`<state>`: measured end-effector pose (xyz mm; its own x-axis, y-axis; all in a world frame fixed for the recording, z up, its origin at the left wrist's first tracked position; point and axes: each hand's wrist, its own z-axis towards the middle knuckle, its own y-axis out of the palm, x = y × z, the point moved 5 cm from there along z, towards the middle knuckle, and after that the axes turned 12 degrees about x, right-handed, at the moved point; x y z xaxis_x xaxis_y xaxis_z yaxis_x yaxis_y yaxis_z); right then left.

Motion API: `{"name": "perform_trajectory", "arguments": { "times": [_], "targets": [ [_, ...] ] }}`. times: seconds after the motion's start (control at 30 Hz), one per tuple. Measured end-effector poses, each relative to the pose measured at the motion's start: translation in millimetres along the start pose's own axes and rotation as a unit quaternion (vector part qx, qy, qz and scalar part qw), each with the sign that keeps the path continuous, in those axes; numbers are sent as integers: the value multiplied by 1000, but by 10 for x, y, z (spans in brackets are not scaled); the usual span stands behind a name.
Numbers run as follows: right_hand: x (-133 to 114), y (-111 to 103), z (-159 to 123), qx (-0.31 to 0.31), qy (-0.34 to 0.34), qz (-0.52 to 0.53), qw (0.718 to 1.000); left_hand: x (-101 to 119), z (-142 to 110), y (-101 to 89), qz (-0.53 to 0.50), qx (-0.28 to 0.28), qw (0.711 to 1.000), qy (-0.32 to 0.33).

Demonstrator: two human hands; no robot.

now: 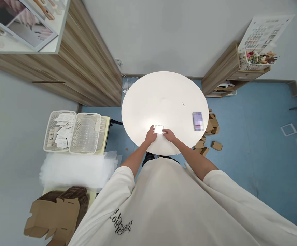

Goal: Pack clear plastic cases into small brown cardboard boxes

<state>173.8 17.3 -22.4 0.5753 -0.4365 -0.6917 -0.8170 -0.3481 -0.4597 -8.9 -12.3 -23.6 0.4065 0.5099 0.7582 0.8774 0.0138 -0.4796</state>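
A small square clear case (159, 129) with a shiny rim is at the near part of the round white table (164, 92). My left hand (151, 134) is at its left side, fingers bent around the edge. On the opposite side, the fingers and thumb of my right hand (169, 135) grip the right edge. What the case holds, if anything, is too small to make out. Farther right on the tabletop lies a purple packet or box (197, 121), blurred in the picture.
Left of the table, a side table bears a basket of white packets (61, 131), a basket of clear plastic trays (85, 133), a stack of translucent bags (78, 169) and flattened cardboard boxes (53, 215). Small brown boxes (212, 124) lie on the floor at right.
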Motion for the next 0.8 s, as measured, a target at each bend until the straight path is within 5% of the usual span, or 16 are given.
{"name": "perform_trajectory", "arguments": {
  "times": [0.2, 0.47, 0.8],
  "targets": [
    [53, 83, -31, 10, -16, -27, 999, -75, -22, 90, 12, -29, 1000, 5],
    [-144, -42, -33, 91, -107, -65, 988, 12, 73, 74, 18, 29, 999, 15],
    [-287, -207, 15, 87, -81, -60, 991, 237, 188, 53, -28, 72, 997, -26]
  ]
}}
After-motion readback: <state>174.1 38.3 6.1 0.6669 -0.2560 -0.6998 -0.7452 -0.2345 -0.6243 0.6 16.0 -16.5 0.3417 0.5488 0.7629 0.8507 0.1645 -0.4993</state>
